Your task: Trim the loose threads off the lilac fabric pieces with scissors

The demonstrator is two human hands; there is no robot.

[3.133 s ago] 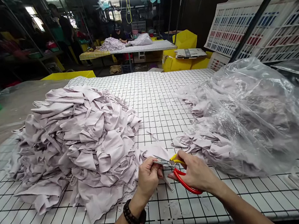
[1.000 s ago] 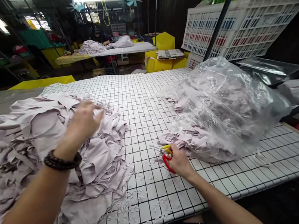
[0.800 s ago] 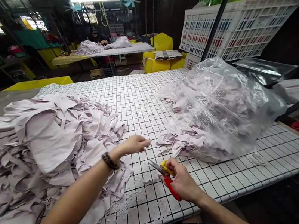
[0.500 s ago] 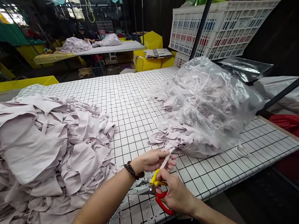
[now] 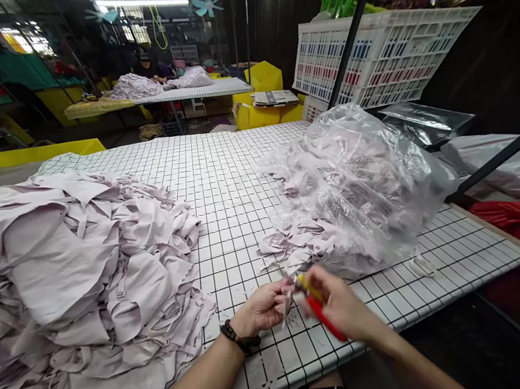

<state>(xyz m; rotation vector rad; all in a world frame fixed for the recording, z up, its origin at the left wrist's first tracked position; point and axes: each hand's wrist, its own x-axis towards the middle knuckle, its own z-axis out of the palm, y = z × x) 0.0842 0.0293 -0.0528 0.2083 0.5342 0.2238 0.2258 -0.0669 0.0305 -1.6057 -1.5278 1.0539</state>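
Head view: half a second ago my left hand (image 5: 265,307) was spread; now it pinches a pale strip (image 5: 286,312), and my right hand (image 5: 344,306), wrapped round the scissors (image 5: 327,323), has brought them up beside it. Tool and strip look lined up, I judge, before the bag (image 5: 371,183); blur hides whether the scissors are parted. The papers (image 5: 274,98) are unreadable.

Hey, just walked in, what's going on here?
A person's right hand holds red-and-yellow scissors close to a narrow pale strip pinched in the left hand. The scissors are blurred, so I can't tell whether they're cutting. A pale fabric heap lies left on the grid-patterned cloth; more fabric lies right, partly covered by clear plastic.
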